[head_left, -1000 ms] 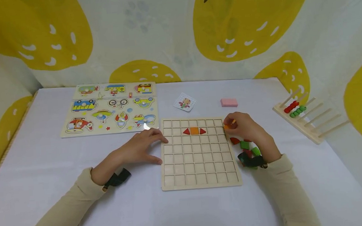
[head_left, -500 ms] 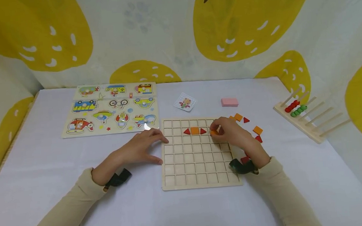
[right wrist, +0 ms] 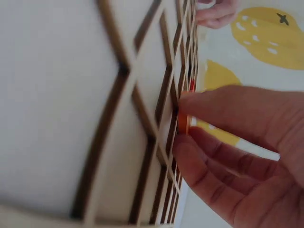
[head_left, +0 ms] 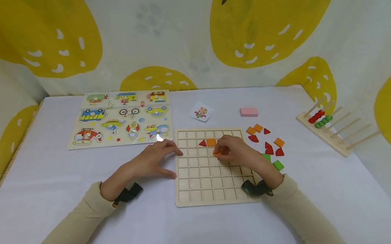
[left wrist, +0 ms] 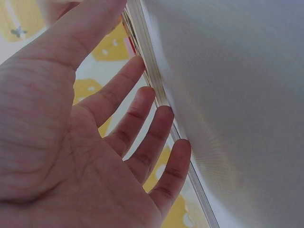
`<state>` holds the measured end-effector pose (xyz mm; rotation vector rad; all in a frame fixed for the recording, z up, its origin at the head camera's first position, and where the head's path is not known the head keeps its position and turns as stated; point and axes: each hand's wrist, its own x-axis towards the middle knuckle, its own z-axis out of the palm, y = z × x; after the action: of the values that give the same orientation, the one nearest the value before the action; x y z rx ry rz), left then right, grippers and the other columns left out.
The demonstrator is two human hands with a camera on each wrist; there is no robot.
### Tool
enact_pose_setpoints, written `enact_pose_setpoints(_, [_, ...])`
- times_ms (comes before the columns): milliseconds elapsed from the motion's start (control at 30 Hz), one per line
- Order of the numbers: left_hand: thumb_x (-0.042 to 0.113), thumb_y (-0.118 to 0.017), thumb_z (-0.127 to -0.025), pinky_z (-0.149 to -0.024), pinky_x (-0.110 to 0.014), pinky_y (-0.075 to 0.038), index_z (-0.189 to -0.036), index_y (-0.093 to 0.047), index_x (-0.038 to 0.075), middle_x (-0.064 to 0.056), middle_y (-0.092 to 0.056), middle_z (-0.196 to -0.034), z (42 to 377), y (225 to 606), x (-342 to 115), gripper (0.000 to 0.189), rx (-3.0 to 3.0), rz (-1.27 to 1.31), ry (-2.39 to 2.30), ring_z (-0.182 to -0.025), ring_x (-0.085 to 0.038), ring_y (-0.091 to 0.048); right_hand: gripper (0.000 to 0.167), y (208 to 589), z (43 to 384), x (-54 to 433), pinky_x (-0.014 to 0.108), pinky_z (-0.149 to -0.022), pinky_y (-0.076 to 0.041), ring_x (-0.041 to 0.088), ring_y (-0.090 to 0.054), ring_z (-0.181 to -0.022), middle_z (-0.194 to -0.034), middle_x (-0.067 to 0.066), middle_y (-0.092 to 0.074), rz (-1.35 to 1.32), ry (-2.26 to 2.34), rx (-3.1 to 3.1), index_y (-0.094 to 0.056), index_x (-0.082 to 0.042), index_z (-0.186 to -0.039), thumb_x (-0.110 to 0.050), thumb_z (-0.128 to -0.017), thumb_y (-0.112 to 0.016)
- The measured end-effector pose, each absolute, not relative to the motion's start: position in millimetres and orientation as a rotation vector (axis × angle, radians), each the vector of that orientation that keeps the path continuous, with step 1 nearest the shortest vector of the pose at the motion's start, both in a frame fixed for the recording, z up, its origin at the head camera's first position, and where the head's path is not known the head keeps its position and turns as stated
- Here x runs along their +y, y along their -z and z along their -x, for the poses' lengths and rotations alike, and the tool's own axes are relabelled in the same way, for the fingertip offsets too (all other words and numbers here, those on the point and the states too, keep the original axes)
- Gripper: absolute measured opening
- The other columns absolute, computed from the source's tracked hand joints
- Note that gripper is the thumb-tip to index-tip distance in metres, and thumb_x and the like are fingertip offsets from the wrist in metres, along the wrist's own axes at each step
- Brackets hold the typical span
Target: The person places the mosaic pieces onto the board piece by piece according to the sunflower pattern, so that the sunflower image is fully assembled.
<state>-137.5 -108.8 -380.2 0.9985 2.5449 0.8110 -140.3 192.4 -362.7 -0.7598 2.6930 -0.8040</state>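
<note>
My right hand [head_left: 233, 149] pinches an orange square tile [right wrist: 183, 118] between thumb and fingertips, low over the wooden grid board [head_left: 200, 183]. The tile is just below an orange square [head_left: 211, 142] set in the board's second row. Left of that square lies a red triangle [head_left: 202, 143]; a matching one on its right is mostly hidden by my fingers. My left hand [head_left: 153, 159] rests at the board's left edge with fingers spread, the fingertips and thumb at the rim. In the left wrist view those fingers [left wrist: 161, 123] are extended and hold nothing.
Right of the board lie loose orange squares [head_left: 279, 142], red pieces [head_left: 253, 138] and green squares [head_left: 278, 165]. Behind it are a pattern card [head_left: 200, 111] and a pink block [head_left: 248, 112]. A vehicle puzzle [head_left: 119, 122] stands back left, a peg rack with beads [head_left: 334, 130] at right.
My right hand has carried the orange tile leftward from the board's right edge to beneath the placed orange square, uncovering the loose pieces. My left hand has stayed in place.
</note>
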Motion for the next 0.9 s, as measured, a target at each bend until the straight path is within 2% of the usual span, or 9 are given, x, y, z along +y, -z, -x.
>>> enact_pose_setpoints(267, [0.035, -0.084, -0.075, -0.104, -0.055, -0.032, -0.125, -0.061, 0.018, -0.008, -0.049, -0.132, 137.9, 382.8, -109.0, 0.057, 2.545, -1.005, -0.800, -0.124, -0.031, -0.044, 0.007, 363.6, 137.2, 187.7, 0.026, -0.069, -0.046, 0.019, -0.053, -0.077, -0.089, 0.007, -0.060, 0.726, 0.848, 2.690, -0.069, -0.001, -0.094, -0.001, -0.086, -0.070])
enact_pose_setpoints(567, [0.034, -0.084, -0.075, -0.104, -0.055, -0.032, -0.125, -0.060, 0.017, -0.008, -0.049, -0.133, 137.8, 380.7, -110.2, 0.058, 2.551, -1.009, -0.800, -0.125, -0.031, -0.044, 0.007, 364.9, 141.1, 180.5, 0.025, -0.067, -0.044, 0.018, -0.051, -0.077, -0.095, 0.007, -0.063, 0.735, 0.777, 2.739, -0.070, -0.004, -0.094, -0.004, -0.087, -0.071])
enact_pose_setpoints(900, [0.035, -0.084, -0.075, -0.104, -0.055, -0.033, -0.125, -0.060, 0.017, -0.009, -0.049, -0.133, 137.7, 382.0, -109.1, 0.058, 2.553, -1.026, -0.805, -0.124, -0.031, -0.045, 0.010, 364.9, 141.5, 183.7, 0.028, -0.071, -0.048, 0.020, -0.053, -0.081, -0.096, 0.007, -0.062, 0.704, 0.825, 2.721, -0.071, -0.005, -0.096, -0.010, -0.088, -0.071])
